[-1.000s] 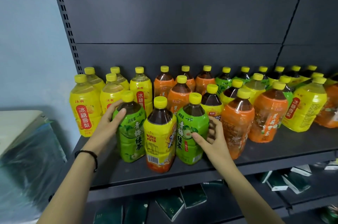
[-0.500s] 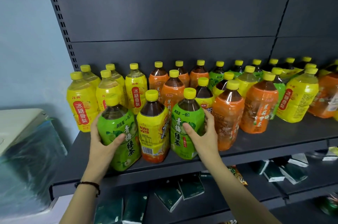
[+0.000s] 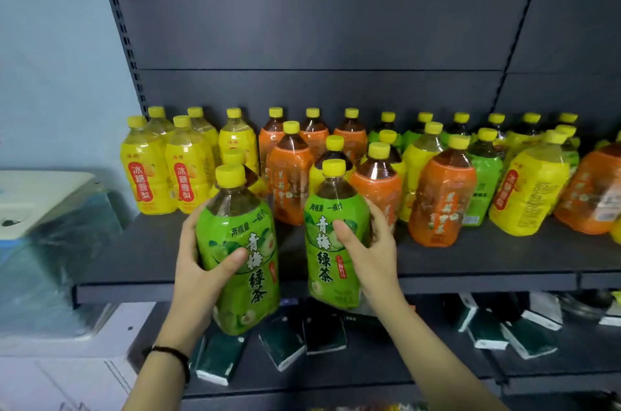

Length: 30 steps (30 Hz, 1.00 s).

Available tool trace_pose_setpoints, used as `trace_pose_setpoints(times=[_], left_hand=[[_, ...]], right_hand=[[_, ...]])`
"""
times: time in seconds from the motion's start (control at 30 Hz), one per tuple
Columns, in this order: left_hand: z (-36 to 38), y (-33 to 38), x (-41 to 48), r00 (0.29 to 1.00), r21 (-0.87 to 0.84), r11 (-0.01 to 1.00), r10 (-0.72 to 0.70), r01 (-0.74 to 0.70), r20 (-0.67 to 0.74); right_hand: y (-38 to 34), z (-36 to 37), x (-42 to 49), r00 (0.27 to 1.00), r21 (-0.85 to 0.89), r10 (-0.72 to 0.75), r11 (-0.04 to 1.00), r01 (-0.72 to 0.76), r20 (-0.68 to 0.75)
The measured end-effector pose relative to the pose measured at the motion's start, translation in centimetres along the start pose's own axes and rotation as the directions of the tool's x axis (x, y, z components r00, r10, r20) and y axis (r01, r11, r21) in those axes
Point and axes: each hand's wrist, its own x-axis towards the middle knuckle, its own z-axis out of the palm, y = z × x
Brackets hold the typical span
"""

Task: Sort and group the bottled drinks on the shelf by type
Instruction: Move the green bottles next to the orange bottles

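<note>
My left hand (image 3: 198, 271) grips a green-label tea bottle (image 3: 245, 262), lifted off the dark shelf (image 3: 470, 259) and hanging in front of its edge. My right hand (image 3: 373, 252) grips a second green-label tea bottle (image 3: 331, 242), also raised in front of the shelf. Behind them stand yellow pear-drink bottles (image 3: 144, 172) at the left, orange-label bottles (image 3: 289, 175) in the middle, and a mix of orange (image 3: 440, 195), yellow (image 3: 527, 189) and green (image 3: 484, 172) bottles at the right. A yellow-label dark-tea bottle is mostly hidden behind my left bottle.
A plastic-wrapped white appliance (image 3: 43, 219) stands left of the shelf unit. The lower shelf holds several dark green packets (image 3: 282, 343). The slotted upright (image 3: 121, 31) runs up the left side.
Both hands have lifted their green bottles off the shelf and pulled them toward me. The yellow-label dark-tea bottle between them stays behind.
</note>
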Motion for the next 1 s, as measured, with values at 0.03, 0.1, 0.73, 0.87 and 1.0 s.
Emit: trace_pose_setpoints(times=[0.03,0.1,0.73,0.87,1.0], left_hand=[[1.6,0.4,-0.3,1.000,-0.006,1.000,0.000,0.000,0.004],[4.8,0.9,-0.9,1.000,-0.016,1.000,0.001,-0.001,0.010],[31.0,-3.9,-1.4,0.995,-0.080,0.994,-0.064,0.069,0.074],[32.5,-5.7,-0.7,0.994,-0.064,0.995,-0.073,0.078,0.079],[32.9,-6.1,-0.1,0.982,-0.032,0.995,-0.084,0.091,0.171]], right_hand=[[-0.2,-1.2,0.0,1.000,-0.004,0.003,1.000,-0.003,0.005],[-0.7,-4.0,0.0,1.000,-0.019,0.000,1.000,0.001,0.016],[0.2,-26.9,7.4,0.966,-0.154,-0.094,0.986,0.057,-0.243],[1.0,-28.3,9.3,0.990,-0.195,-0.057,0.980,0.032,-0.125],[1.4,-30.0,11.4,0.997,-0.323,-0.026,0.947,0.001,-0.076]])
